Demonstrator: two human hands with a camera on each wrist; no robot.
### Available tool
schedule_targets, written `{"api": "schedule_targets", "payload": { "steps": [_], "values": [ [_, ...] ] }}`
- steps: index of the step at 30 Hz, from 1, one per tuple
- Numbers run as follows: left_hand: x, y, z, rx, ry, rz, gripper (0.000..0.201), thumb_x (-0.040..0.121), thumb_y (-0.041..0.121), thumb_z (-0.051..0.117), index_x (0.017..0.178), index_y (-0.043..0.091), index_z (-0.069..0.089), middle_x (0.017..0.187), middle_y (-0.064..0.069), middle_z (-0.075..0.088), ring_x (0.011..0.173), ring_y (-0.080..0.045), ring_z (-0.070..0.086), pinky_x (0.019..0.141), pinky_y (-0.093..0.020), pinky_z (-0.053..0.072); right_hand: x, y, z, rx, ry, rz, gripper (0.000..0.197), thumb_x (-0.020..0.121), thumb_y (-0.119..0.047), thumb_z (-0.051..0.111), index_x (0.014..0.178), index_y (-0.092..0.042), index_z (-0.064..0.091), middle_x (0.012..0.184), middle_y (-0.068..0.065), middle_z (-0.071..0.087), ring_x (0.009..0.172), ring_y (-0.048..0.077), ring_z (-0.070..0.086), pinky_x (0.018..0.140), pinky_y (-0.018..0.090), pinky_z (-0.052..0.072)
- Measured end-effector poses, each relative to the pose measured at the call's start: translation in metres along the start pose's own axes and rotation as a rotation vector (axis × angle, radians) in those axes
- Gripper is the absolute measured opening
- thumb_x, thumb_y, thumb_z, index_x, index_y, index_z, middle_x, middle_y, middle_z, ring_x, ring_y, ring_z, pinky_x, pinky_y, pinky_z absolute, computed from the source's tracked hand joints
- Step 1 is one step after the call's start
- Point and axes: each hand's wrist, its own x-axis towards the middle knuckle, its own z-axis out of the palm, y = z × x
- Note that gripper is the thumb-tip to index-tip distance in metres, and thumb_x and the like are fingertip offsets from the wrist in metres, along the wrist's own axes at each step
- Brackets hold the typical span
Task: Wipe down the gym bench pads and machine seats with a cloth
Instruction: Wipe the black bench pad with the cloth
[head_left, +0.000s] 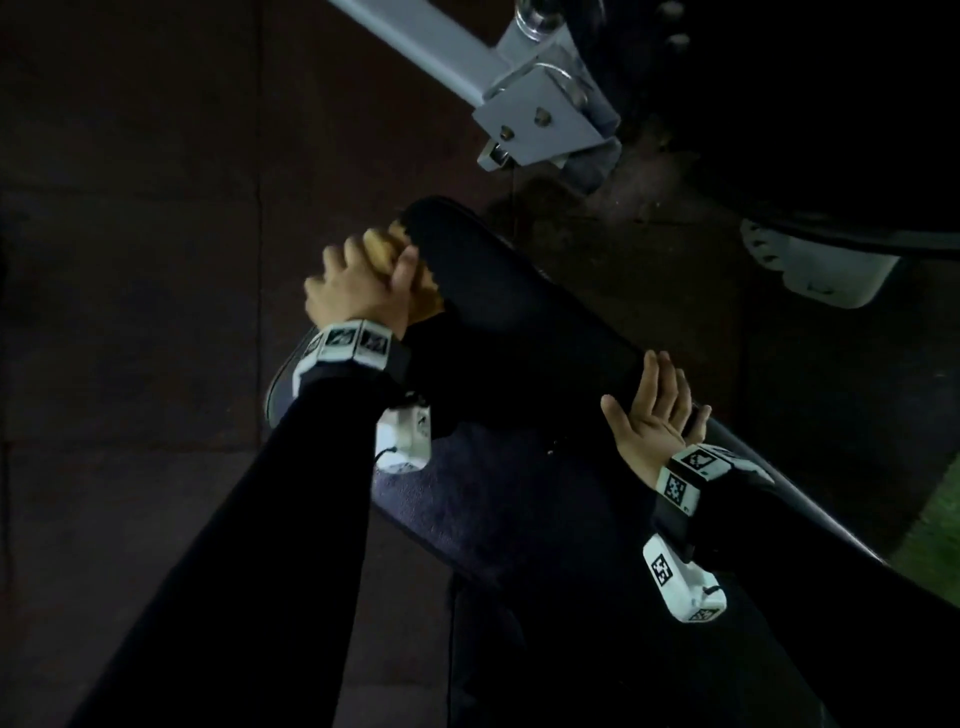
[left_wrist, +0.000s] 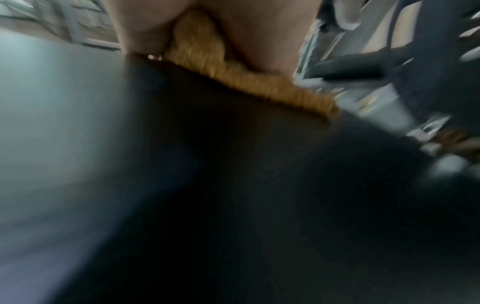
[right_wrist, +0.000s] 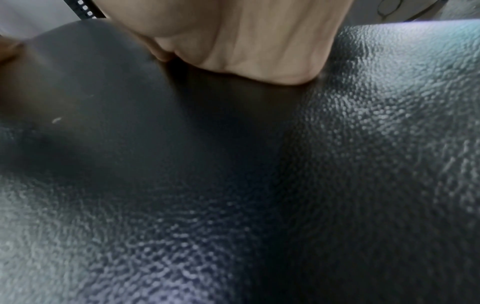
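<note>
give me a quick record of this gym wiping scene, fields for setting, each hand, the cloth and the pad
setting: dim gym, dark floor, grey metal frame above
pad: black textured bench pad, running diagonally
cloth: yellow cloth, bunched, against the pad's edge
left hand: grip around the cloth at the pad's far end
right hand: fingers extended, resting on the pad

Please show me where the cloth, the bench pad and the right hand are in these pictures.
cloth (left_wrist: 197, 49): left wrist view, on its yellow middle fold.
bench pad (head_left: 519, 322): head view, on its bare black top.
right hand (head_left: 652, 415): head view, on the back of the hand.
</note>
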Motion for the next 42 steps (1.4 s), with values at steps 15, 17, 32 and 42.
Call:
{"api": "schedule_targets", "payload": {
  "steps": [15, 17, 32, 42],
  "values": [
    [0.002, 0.012, -0.005, 0.059, -0.012, 0.05, 0.08, 0.083, 0.071, 0.044, 0.137, 0.013, 0.037, 0.14, -0.013, 0.04, 0.119, -0.046, 0.042, 0.099, -0.054, 0.034, -0.001, 0.001, 0.001, 0.005, 0.001, -0.02, 0.075, 0.094, -0.054, 0.028, 0.145, -0.028, -0.021, 0.153, -0.009, -0.025, 0.141, 0.013, -0.022, 0.109, 0.048, -0.018],
    [0.009, 0.029, -0.005, 0.086, -0.02, 0.051, 0.078, 0.083, 0.071, 0.042, 0.135, 0.012, 0.037, 0.139, -0.013, 0.039, 0.12, -0.046, 0.041, 0.098, -0.055, 0.033, 0.0, 0.002, 0.005, -0.004, 0.021, -0.025, 0.076, 0.094, -0.055, 0.028, 0.145, -0.027, -0.02, 0.153, -0.008, -0.024, 0.141, 0.013, -0.02, 0.109, 0.049, -0.018],
    [-0.087, 0.13, 0.061, 0.558, -0.248, 0.928, 0.056, 0.089, 0.064, 0.034, 0.127, 0.026, 0.051, 0.131, -0.001, 0.05, 0.12, -0.034, 0.041, 0.114, -0.048, 0.015, 0.004, 0.008, 0.007, 0.053, 0.058, -0.062, 0.075, 0.091, -0.057, 0.029, 0.147, -0.031, -0.014, 0.155, -0.011, -0.016, 0.141, 0.011, -0.018, 0.109, 0.047, -0.019],
    [-0.074, 0.124, 0.053, 0.58, -0.149, 0.855, 0.059, 0.088, 0.065, 0.034, 0.122, 0.02, 0.054, 0.128, -0.009, 0.052, 0.122, -0.036, 0.041, 0.113, -0.049, 0.016, -0.023, 0.079, -0.006, 0.106, 0.253, -0.072, 0.055, 0.097, -0.035, 0.034, 0.148, -0.025, 0.017, 0.154, -0.004, 0.021, 0.143, 0.019, 0.008, 0.116, 0.039, 0.005]
  ]
}}
